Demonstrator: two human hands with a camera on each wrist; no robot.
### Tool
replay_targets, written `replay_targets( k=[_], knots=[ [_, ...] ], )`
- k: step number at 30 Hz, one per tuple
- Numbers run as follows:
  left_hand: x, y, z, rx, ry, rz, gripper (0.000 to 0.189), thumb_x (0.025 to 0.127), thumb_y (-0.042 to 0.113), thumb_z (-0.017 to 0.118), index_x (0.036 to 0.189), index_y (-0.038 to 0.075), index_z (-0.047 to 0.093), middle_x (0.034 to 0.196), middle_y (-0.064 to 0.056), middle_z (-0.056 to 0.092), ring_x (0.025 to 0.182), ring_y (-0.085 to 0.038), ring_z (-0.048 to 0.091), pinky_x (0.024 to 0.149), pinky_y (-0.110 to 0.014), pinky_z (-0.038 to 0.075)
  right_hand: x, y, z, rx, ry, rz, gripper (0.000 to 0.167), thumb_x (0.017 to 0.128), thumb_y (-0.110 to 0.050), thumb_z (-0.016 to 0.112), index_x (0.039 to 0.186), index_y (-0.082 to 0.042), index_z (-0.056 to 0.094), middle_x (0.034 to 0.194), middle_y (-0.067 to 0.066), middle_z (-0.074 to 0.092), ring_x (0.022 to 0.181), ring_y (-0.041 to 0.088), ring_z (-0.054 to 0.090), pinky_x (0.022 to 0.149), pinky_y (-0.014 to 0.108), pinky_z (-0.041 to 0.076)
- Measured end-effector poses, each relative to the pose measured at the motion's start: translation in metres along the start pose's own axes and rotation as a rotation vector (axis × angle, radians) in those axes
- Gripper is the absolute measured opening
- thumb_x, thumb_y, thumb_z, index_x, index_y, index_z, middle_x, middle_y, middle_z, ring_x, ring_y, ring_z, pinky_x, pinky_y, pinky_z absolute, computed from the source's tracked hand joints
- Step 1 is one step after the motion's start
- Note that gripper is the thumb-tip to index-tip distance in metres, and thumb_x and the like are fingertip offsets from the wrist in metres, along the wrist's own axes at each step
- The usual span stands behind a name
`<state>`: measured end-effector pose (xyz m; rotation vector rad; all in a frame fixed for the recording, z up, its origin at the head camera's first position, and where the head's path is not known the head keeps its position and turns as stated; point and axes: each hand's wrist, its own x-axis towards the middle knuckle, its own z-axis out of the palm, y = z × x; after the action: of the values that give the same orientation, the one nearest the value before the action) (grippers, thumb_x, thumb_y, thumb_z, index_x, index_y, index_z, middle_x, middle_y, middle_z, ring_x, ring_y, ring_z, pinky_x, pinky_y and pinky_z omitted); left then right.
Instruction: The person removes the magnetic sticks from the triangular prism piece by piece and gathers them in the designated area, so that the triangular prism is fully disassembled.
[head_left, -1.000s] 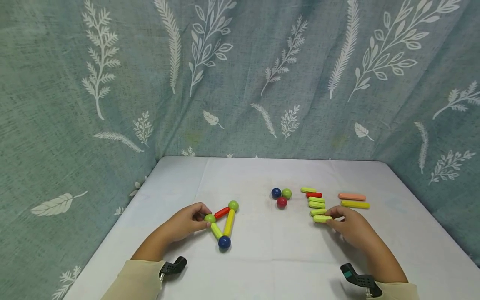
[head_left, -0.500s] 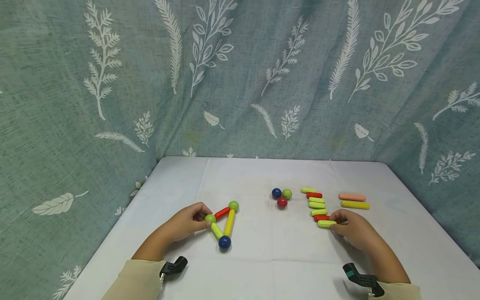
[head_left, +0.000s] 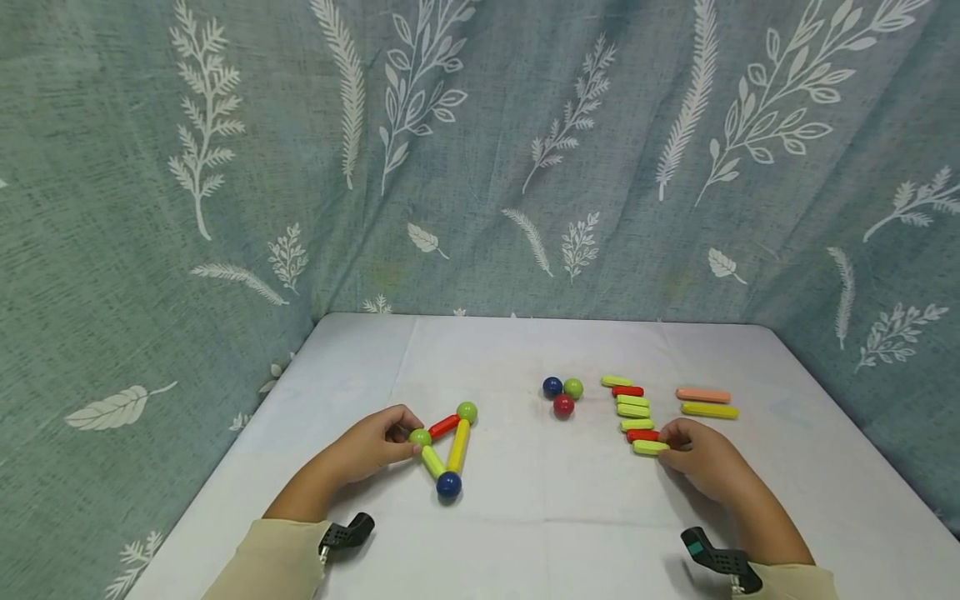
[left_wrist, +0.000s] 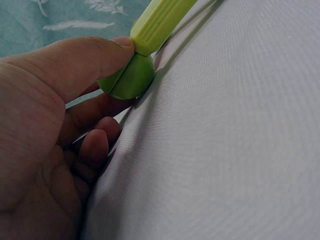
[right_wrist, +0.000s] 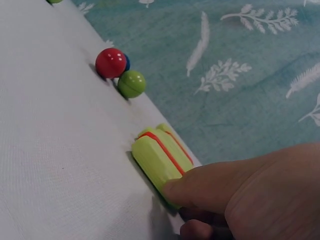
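Observation:
On the left of the table my left hand [head_left: 375, 443] pinches a green ball [left_wrist: 132, 77] between thumb and fingers. That ball is one corner of a flat triangle: a red rod [head_left: 444, 426] runs to a second green ball [head_left: 467, 412], a yellow rod [head_left: 458, 446] leads down to a blue ball [head_left: 448, 484], and a short lime rod [head_left: 432, 462] joins back. At the right, my right hand [head_left: 703, 457] pinches the right end of a lime-green rod [right_wrist: 157, 162], nearest in a column of short rods. A red rod [head_left: 642, 435] lies just behind it.
Several short lime rods [head_left: 633, 411] and another red rod [head_left: 627, 391] continue the column backward. An orange rod [head_left: 702, 395] and a long yellow rod [head_left: 709, 410] lie right of it. Loose blue [head_left: 552, 387], green [head_left: 573, 388] and red balls [head_left: 564, 406] cluster to its left.
My right hand has brought the lime-green rod slightly toward me and to the right, and the red rod behind it now shows. The left hand and the triangle have stayed put.

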<state>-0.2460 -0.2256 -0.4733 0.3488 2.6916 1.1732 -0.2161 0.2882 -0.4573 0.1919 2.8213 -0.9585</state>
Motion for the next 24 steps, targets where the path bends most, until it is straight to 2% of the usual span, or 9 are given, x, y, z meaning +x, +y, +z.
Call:
replay_targets(
  k=[9,16,21,24],
  knots=[
    [0.0,0.001,-0.001,-0.001,-0.003,0.01,0.027,0.089,0.03,0.085,0.11,0.022,0.069,0.096,-0.001,0.063,0.089,-0.019,0.056,0.074,-0.032,0.047,-0.001,-0.002,-0.001,0.043,-0.006,0.033,0.032,0.091,-0.021,0.082,0.115,-0.009,0.064,0.114,0.012,0.066,0.093,0.026,0.057,0.072,0.034,0.051],
    [0.001,0.002,-0.003,0.001,0.007,0.004,0.027,0.089,0.029,0.085,0.109,0.022,0.069,0.096,-0.001,0.063,0.09,-0.019,0.056,0.075,-0.032,0.047,-0.004,-0.008,-0.001,0.102,0.031,0.017,0.033,0.095,-0.026,0.077,0.12,-0.011,0.062,0.123,0.015,0.065,0.09,0.025,0.059,0.069,0.032,0.051],
    [0.0,0.001,-0.002,-0.003,0.003,-0.007,0.028,0.088,0.029,0.086,0.109,0.022,0.069,0.096,-0.001,0.063,0.09,-0.019,0.056,0.075,-0.033,0.047,-0.01,-0.019,0.002,0.16,0.042,-0.015,0.034,0.095,-0.029,0.078,0.119,-0.011,0.062,0.112,0.008,0.066,0.09,0.025,0.057,0.067,0.034,0.05],
    [-0.001,-0.001,-0.001,0.003,0.004,-0.005,0.028,0.088,0.03,0.086,0.108,0.022,0.069,0.095,0.0,0.063,0.089,-0.018,0.056,0.075,-0.032,0.047,-0.013,-0.028,0.006,0.195,0.05,-0.069,0.031,0.095,-0.029,0.078,0.116,-0.011,0.063,0.108,0.005,0.067,0.091,0.024,0.058,0.067,0.035,0.049]
  ],
)
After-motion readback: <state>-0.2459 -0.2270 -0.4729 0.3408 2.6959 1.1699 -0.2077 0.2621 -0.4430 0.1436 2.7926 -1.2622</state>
